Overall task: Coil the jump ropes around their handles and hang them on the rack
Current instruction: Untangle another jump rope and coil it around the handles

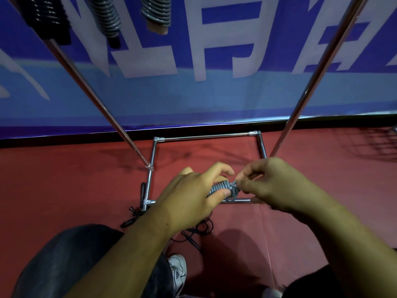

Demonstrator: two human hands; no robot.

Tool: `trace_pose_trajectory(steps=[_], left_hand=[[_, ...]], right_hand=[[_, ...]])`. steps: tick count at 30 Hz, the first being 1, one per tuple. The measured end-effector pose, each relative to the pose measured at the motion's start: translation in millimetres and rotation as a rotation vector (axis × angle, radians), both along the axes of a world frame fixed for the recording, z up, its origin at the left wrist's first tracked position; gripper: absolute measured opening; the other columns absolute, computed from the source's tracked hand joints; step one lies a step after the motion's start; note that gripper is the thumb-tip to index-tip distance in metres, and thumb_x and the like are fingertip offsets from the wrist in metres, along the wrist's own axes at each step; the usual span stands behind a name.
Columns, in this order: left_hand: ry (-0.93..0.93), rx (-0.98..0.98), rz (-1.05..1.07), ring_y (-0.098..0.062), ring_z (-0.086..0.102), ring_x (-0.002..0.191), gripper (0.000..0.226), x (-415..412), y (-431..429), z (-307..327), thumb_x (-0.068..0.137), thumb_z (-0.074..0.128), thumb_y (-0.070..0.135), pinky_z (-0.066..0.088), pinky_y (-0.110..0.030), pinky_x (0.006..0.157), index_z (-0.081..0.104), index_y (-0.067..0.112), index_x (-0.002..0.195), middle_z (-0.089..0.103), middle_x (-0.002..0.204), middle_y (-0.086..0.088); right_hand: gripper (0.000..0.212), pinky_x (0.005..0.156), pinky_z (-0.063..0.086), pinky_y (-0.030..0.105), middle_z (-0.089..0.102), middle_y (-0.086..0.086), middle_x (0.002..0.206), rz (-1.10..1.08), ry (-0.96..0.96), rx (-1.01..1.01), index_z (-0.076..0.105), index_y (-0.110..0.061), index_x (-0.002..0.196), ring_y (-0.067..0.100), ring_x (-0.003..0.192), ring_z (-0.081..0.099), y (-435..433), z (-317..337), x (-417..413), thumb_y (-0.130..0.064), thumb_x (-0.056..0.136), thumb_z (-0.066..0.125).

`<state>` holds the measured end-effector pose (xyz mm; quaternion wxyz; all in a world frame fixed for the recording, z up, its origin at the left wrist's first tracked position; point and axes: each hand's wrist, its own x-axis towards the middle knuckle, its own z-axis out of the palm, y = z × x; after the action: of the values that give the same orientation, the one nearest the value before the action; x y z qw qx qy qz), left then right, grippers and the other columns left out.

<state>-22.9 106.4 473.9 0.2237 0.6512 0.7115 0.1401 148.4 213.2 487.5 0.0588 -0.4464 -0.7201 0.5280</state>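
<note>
Hands meet above the front bar of the rack (206, 137), low near its base. Your left hand (191, 192) is wrapped around the grey jump rope (220, 187), which is already wound in tight turns on its handles; the thumb lies under the bundle and the fingers curl over the top. Your right hand (277, 183) is at the right end of the same bundle, with thumb and forefinger pinching the loose grey end of the rope. How this end passes through the turns, I cannot tell, because the fingers cover it.

The rack is of shiny metal tube. Its two uprights rise on both sides of your hands and lean apart toward the top of the view. High on the rack, at the left side, three finished bundles hang: a black bundle (51, 18), a grey bundle (107, 16), and another grey one with a pale handle end (156, 14).

A black rope (134, 214) lies loose on the red floor (64, 179) at the front left corner of the rack. Behind the rack stands a blue banner (214, 97). In front of the rack your white shoe (178, 269) shows.
</note>
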Motion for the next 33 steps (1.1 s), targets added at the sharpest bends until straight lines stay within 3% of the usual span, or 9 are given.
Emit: trace_pose_trajectory(steps=[2,5,9,13,17,24,27,29,33], left_hand=[[-0.018,-0.005,-0.006,-0.009,0.063,0.117,0.031,0,1,-1,0.101,0.055,0.047,0.032,-0.026,0.101,0.035,0.049,0.125,0.066,0.131,0.025],[-0.101,-0.021,0.007,-0.004,0.064,0.118,0.028,-3,1,-1,0.100,0.059,0.043,0.039,-0.031,0.105,0.042,0.045,0.122,0.068,0.126,0.025],[-0.306,-0.113,0.001,-0.003,0.070,0.100,0.022,0,-1,-3,0.098,0.065,0.033,0.053,-0.039,0.092,0.048,0.038,0.111,0.074,0.110,0.024],[-0.360,-0.146,0.022,-0.002,0.070,0.099,0.020,-5,-1,-4,0.098,0.066,0.034,0.054,-0.040,0.093,0.047,0.037,0.105,0.075,0.110,0.018],[-0.384,-0.187,0.018,-0.001,0.070,0.096,0.023,-10,-3,-4,0.098,0.066,0.033,0.055,-0.040,0.093,0.044,0.039,0.102,0.076,0.110,0.014],[-0.358,-0.197,0.008,-0.004,0.070,0.098,0.024,-10,-4,-4,0.098,0.066,0.035,0.054,-0.043,0.094,0.043,0.041,0.104,0.076,0.110,0.015],[-0.372,-0.204,0.017,-0.004,0.069,0.102,0.024,-11,-4,-4,0.098,0.067,0.034,0.053,-0.042,0.096,0.045,0.039,0.104,0.076,0.110,0.015],[-0.383,-0.211,0.018,-0.005,0.069,0.102,0.023,-11,-4,-3,0.098,0.067,0.034,0.053,-0.042,0.096,0.046,0.037,0.105,0.075,0.109,0.017],[-0.361,-0.215,-0.003,-0.003,0.067,0.106,0.023,-10,-7,-4,0.097,0.068,0.035,0.052,-0.042,0.098,0.046,0.039,0.104,0.075,0.113,0.015]], right_hand=[[0.017,0.068,0.059,0.031,0.071,0.000,0.069,0.050,-0.070,0.081,0.073,-0.020,0.076,0.008,0.060,0.061,0,-4,-2,-0.018,0.093,0.069],[0.026,0.055,0.043,0.013,0.067,-0.003,0.069,0.126,-0.119,0.144,0.066,-0.022,0.074,0.003,0.056,0.053,-4,-7,-6,-0.022,0.099,0.060],[0.036,0.050,0.034,0.018,0.050,-0.006,0.060,0.073,-0.089,0.133,0.054,-0.018,0.070,0.010,0.056,0.044,-10,-16,-12,-0.025,0.105,0.050],[0.021,0.065,0.052,0.030,0.063,-0.004,0.064,-0.015,0.058,0.124,0.072,-0.016,0.086,0.010,0.063,0.060,0,-15,-4,-0.029,0.099,0.063],[0.009,0.073,0.062,0.041,0.075,0.001,0.076,0.194,-0.017,0.006,0.078,-0.019,0.085,0.019,0.068,0.073,2,-12,5,-0.026,0.090,0.076],[0.005,0.055,0.041,0.009,0.065,-0.023,0.057,0.207,-0.047,0.106,0.078,-0.022,0.083,-0.007,0.052,0.057,-3,-12,3,-0.019,0.084,0.083],[0.004,0.068,0.061,0.030,0.075,0.000,0.078,0.115,0.037,-0.018,0.079,-0.016,0.083,0.005,0.066,0.066,-6,-14,2,-0.017,0.085,0.082],[0.007,0.074,0.063,0.038,0.075,0.014,0.086,0.047,0.069,-0.153,0.077,-0.009,0.087,0.015,0.074,0.069,-6,-12,4,-0.015,0.090,0.076],[0.010,0.076,0.064,0.042,0.076,0.011,0.083,0.087,-0.021,-0.147,0.077,-0.013,0.084,0.024,0.081,0.073,-6,-11,5,-0.015,0.092,0.073]])
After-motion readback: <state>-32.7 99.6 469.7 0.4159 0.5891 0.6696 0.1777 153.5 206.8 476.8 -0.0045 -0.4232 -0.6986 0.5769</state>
